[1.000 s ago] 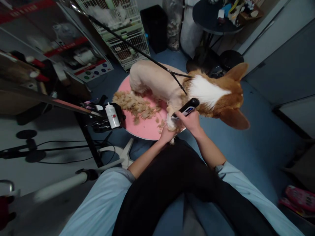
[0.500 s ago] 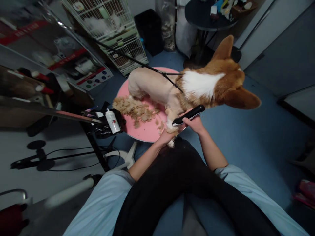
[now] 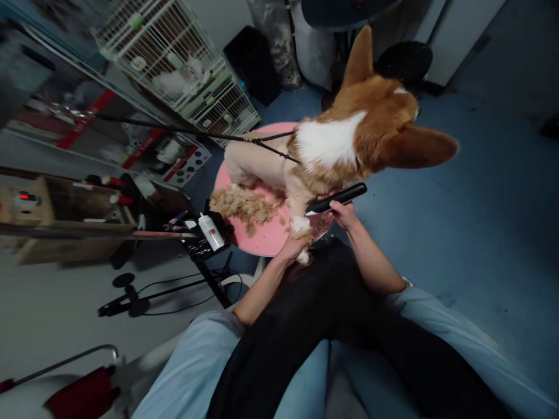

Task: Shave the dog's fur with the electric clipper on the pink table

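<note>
A tan and white dog [image 3: 345, 139] stands on a round pink table [image 3: 262, 233], its body shaved and its head and neck still furry. A black leash [image 3: 244, 137] runs from its neck up to the left. My right hand [image 3: 345, 214] grips a black hair clipper [image 3: 336, 198] held against the dog's chest, beside its front leg. My left hand [image 3: 292, 247] holds the dog's front paw [image 3: 300, 227] at the table's near edge. A pile of cut fur [image 3: 242, 205] lies on the table behind the leg.
A black tray with a white bottle [image 3: 211, 231] and scissors sits left of the table. White wire cages [image 3: 179, 64] stand behind. A wooden box [image 3: 65, 215] is at the far left. Cables and a stand base [image 3: 131, 299] lie on the floor. Blue floor spreads to the right.
The dog has raised and turned its head further right. My right hand has kept the clipper at the chest, shifting slightly. The view has swung and tilted.
</note>
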{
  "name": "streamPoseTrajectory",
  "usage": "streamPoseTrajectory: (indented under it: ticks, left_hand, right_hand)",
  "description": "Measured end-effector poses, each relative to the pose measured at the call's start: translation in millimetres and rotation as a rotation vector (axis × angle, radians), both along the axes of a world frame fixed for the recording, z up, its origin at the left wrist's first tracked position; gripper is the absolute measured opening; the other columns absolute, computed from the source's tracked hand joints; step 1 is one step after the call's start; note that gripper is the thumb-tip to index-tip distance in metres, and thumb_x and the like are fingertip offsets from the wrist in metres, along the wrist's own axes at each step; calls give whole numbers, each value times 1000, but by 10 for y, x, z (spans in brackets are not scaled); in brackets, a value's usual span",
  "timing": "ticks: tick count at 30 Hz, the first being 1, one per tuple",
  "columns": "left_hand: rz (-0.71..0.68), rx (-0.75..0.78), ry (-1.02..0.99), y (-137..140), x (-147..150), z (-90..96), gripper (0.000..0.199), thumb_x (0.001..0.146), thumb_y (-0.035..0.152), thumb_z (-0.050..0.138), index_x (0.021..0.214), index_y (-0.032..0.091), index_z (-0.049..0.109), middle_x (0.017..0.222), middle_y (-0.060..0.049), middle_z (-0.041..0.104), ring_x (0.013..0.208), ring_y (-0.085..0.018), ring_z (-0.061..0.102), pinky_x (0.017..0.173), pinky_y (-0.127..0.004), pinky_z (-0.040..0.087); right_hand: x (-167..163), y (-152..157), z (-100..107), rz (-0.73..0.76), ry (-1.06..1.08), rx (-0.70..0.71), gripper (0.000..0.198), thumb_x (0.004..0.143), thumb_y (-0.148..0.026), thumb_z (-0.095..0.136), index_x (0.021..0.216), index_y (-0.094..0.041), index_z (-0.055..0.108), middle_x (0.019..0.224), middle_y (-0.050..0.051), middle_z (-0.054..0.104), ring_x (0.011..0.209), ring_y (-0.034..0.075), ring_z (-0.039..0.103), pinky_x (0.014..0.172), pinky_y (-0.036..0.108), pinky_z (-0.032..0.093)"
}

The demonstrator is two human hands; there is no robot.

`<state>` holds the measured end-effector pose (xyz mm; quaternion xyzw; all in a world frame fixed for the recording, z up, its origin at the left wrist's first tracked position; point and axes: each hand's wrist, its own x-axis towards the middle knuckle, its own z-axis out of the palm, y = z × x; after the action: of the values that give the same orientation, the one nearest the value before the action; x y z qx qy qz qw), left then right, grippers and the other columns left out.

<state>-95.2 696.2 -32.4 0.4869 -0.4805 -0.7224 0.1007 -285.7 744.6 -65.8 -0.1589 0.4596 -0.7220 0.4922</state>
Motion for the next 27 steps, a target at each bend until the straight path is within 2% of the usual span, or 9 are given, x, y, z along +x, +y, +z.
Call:
streamPoseTrajectory:
  ticks: [4,9,11,14,16,18,22,24,27]
  left_hand:
    - [-44,20,-71,-16,32,-6,29,55,29,75,71,18,54,53,6,50,47,-7,41,48,-21,31]
    - [29,26,-122,13,7,33,32,48,29,73,71,18,54,51,8,49,44,-7,42,46,-21,32]
    - [34,31,-122,20,0,54,33,48,29,74,73,18,55,51,7,50,44,-7,42,46,-21,31]
    - [16,65,-112,12,8,96,33,50,29,76,72,18,54,51,7,49,44,-6,43,46,-20,30]
    - [4,97,-106,-4,25,120,34,52,28,77,73,18,53,52,8,49,44,-5,42,46,-19,29]
    - [-9,128,-94,-29,51,130,35,52,26,78,75,18,53,52,9,48,43,-4,41,45,-19,28]
    - [-52,206,-108,-101,134,117,45,51,25,84,83,19,53,52,11,47,43,-5,41,46,-19,30]
    - [-74,241,-126,-137,182,115,48,52,26,86,87,19,54,54,11,48,44,-6,42,48,-20,34]
    - [-109,274,-130,-171,244,137,49,54,28,87,89,19,54,56,10,48,45,-6,42,51,-22,37]
  right_hand:
    - [-42,100,-46,97,18,-59,57,52,-53,88,89,-25,56,91,3,78,84,23,74,65,32,58]
    - [83,188,-57,-490,88,-11,52,67,-63,74,96,-29,48,107,3,71,98,22,70,71,32,58]
    - [190,148,-93,-548,154,4,48,70,-60,72,98,-29,47,112,3,70,106,22,69,84,37,59]
    - [336,58,-187,-494,162,-4,48,68,-55,75,98,-28,49,109,2,70,105,21,68,99,40,55]
    - [392,9,-258,-438,85,7,50,65,-55,77,96,-28,49,104,1,70,99,20,68,94,38,56]
    - [406,-25,-319,-394,-53,40,51,59,-55,78,92,-27,50,96,0,69,87,18,67,78,33,57]
    - [395,-97,-388,-522,-368,31,48,56,-53,78,84,-26,49,82,-2,64,66,13,57,56,26,50]
    - [425,-153,-409,-549,-420,6,47,55,-52,79,82,-26,49,76,-4,60,60,11,53,54,26,49]
    - [511,-259,-456,-466,-354,3,50,55,-58,79,79,-26,48,66,-5,55,53,11,48,49,27,47]
